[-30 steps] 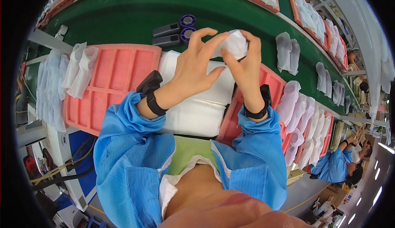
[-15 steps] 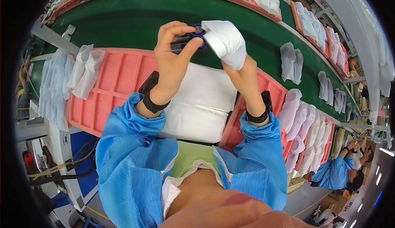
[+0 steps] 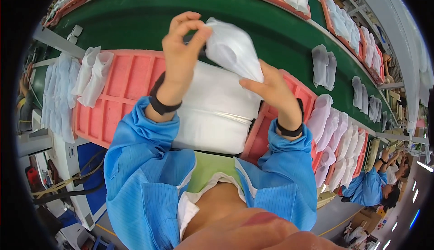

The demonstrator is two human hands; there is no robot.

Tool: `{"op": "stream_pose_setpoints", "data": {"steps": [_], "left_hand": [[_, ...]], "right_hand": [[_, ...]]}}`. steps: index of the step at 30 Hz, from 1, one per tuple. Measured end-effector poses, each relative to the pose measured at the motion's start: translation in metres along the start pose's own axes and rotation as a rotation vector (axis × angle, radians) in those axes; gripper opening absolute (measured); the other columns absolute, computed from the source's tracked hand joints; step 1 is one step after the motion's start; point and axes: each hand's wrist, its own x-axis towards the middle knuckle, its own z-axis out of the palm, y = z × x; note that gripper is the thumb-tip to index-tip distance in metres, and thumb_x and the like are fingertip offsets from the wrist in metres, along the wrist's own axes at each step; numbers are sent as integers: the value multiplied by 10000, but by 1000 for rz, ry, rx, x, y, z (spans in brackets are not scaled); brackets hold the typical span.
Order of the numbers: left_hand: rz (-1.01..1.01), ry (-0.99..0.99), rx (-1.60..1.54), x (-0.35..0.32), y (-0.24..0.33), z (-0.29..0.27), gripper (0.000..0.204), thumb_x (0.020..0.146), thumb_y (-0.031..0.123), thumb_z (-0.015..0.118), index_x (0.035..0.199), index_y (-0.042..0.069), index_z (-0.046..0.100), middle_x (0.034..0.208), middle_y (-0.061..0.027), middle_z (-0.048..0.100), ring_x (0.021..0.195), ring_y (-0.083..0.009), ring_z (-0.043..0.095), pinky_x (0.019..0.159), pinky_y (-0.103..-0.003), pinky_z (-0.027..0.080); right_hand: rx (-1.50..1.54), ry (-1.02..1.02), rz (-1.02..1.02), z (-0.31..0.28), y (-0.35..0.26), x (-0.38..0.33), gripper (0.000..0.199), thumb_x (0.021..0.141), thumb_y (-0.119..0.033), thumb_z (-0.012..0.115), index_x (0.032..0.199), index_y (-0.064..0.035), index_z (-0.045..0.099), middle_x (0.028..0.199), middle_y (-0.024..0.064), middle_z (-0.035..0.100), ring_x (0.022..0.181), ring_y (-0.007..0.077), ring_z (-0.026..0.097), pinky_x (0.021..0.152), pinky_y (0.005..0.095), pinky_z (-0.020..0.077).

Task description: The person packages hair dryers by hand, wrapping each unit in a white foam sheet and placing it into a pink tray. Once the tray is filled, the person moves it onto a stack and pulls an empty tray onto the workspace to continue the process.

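White pouch: soft, thin fabric or film piece, held aloft at roughly 12 o'clock above a pale padded block on the tabletop.

Left hand: grip pinched, thumb and forefinger closed on the pouch's upper left corner, apparently to keep that end taut.

Right hand: grip grasping the pouch's lower right end from beneath, fingers curled under it; the two holds together stretch the piece diagonally, likely for inspection or smoothing.

Pink foam tray: ribbed compartments, lying at 9 o'clock of the block; white pieces draped over its left edge, presumably kept within easy reach.

Second pink tray: at 4 o'clock, partly under the right wrist, with more white pieces overlapped in a row beyond.

Green conveyor belt: runs behind, carrying paired white pieces at 2 o'clock.

Co-worker in blue smock: at 4 o'clock, well apart.
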Motion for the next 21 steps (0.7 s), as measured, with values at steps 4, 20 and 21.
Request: {"op": "stream_pose_setpoints", "data": {"steps": [4, 20, 21], "left_hand": [[-48, -74, -85, -6, -19, 7, 139, 702, 76, 772, 800, 59, 675, 955, -79, 599, 814, -208, 585, 708, -292, 478], [-460, -177, -514, -58, -11, 50, 311, 854, 267, 699, 1057, 50, 608, 979, -29, 603, 702, -109, 589, 653, -251, 475], [-541, -132, -643, -48, -1, 47, 330, 856, 272, 700, 1073, 43, 604, 966, -24, 607, 713, -103, 588, 657, -248, 474]], "right_hand": [[60, 92, 236, -36, 36, 10, 377, 782, -162, 719, 1094, -13, 568, 916, 167, 651, 783, 242, 631, 713, 337, 486], [-179, 108, -86, 2, 10, 22, 361, 838, -122, 648, 1159, 16, 557, 1059, 122, 622, 925, 195, 590, 736, 307, 469], [-264, 11, -317, 12, -1, 18, 358, 843, -101, 645, 1170, 17, 561, 1128, 122, 605, 981, 184, 574, 738, 288, 469]]}}
